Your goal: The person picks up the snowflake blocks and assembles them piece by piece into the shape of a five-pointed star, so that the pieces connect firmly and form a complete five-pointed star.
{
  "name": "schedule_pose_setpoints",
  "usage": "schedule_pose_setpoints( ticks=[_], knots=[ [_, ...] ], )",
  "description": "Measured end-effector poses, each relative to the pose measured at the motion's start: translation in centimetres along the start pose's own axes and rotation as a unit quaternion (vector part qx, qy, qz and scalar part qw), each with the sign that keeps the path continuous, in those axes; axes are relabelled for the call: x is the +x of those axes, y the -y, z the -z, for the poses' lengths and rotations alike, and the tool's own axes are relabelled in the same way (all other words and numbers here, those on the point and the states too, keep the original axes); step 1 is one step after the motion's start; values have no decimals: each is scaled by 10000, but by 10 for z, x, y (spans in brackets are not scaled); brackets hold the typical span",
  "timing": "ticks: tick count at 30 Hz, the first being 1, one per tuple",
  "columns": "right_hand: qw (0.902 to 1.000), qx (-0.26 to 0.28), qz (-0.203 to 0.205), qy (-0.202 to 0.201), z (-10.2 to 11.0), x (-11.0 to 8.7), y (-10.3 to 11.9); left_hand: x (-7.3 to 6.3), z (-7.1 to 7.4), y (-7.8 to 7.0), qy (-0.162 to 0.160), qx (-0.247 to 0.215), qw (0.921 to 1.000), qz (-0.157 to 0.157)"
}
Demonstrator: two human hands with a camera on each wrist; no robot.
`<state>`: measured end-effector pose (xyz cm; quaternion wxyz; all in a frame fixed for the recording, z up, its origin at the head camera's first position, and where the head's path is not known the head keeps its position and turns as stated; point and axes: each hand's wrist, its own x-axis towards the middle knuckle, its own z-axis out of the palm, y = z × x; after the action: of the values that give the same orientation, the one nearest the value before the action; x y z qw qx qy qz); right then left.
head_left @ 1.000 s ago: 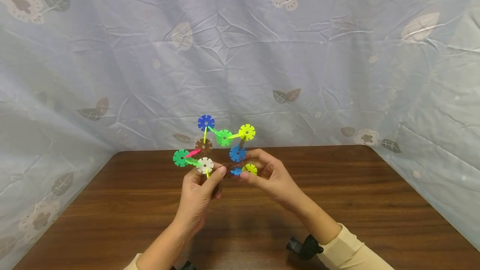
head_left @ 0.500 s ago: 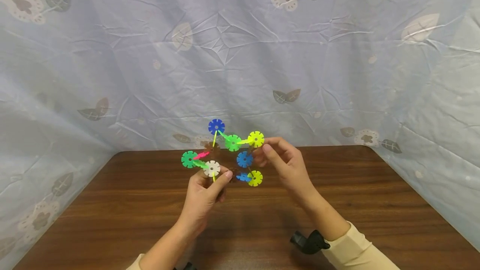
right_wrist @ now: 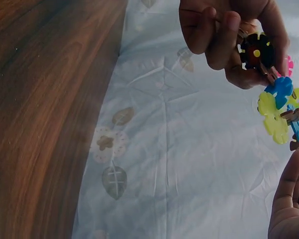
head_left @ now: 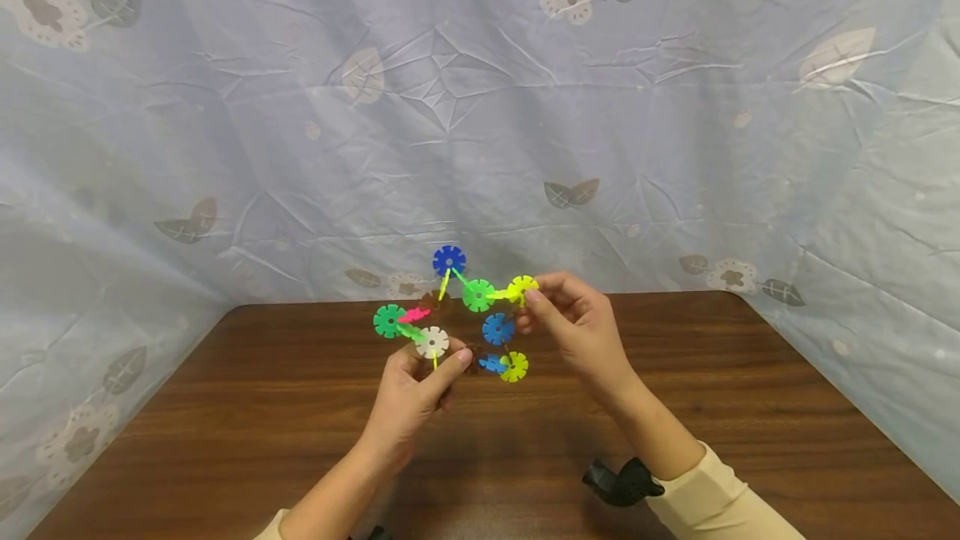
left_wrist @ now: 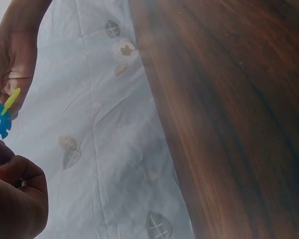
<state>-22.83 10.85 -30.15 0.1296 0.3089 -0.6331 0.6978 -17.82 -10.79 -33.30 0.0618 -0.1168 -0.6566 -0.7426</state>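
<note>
A loop of interlocking plastic snowflake discs is held up over the table in the head view. Its pieces include a dark blue disc (head_left: 449, 261), a green disc (head_left: 478, 296), a white disc (head_left: 432, 342) and a lighter blue disc (head_left: 497, 329). My left hand (head_left: 408, 394) pinches the loop's lower side, between the white disc and a brown disc (head_left: 473, 358). At the upper right corner, my right hand (head_left: 588, 332) pinches a yellow disc (head_left: 522, 290) between thumb and fingers. The right wrist view shows a yellow disc (right_wrist: 273, 118) between both hands.
Below the hands lies the dark wooden table (head_left: 675, 407). Pale patterned cloth (head_left: 480, 132) hangs behind and at both sides. A black wrist device (head_left: 622, 482) sits by the right cuff.
The right hand has left the lower discs and moved up to the yellow disc at the upper right. The loop has shifted right and slightly down, along with the left hand.
</note>
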Motion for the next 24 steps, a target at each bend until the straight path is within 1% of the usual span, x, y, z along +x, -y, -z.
schedule_pose_setpoints(
  ticks=[3,7,10,13,15,16,18,20,22,24],
  knots=[
    [9999,90,-40,-34,0,0,-1,0,2,-1,258,-48,9996,-145],
    [9997,145,-132,-131,0,-1,-1,0,4,-1,571,37,9978,-348],
    [9994,176,-224,-219,0,-1,-1,1,4,-2,497,286,9979,-299],
    [9991,223,-230,-293,1,-1,-2,2,3,-4,279,492,9979,-326],
    [9990,243,-208,-322,1,0,-2,2,4,-6,98,426,9981,-428],
    [9990,257,-191,-322,1,0,-2,2,5,-6,-43,385,9980,-505],
    [9989,275,-177,-334,2,0,-2,3,9,-8,-376,281,9958,-782],
    [9989,286,-168,-337,2,0,-1,4,13,-9,-764,210,9908,-1101],
    [9989,295,-169,-337,2,0,-1,7,17,-11,-1170,258,9828,-1403],
    [9989,282,-176,-336,2,0,-1,9,20,-12,-1419,288,9752,-1677]
  ],
)
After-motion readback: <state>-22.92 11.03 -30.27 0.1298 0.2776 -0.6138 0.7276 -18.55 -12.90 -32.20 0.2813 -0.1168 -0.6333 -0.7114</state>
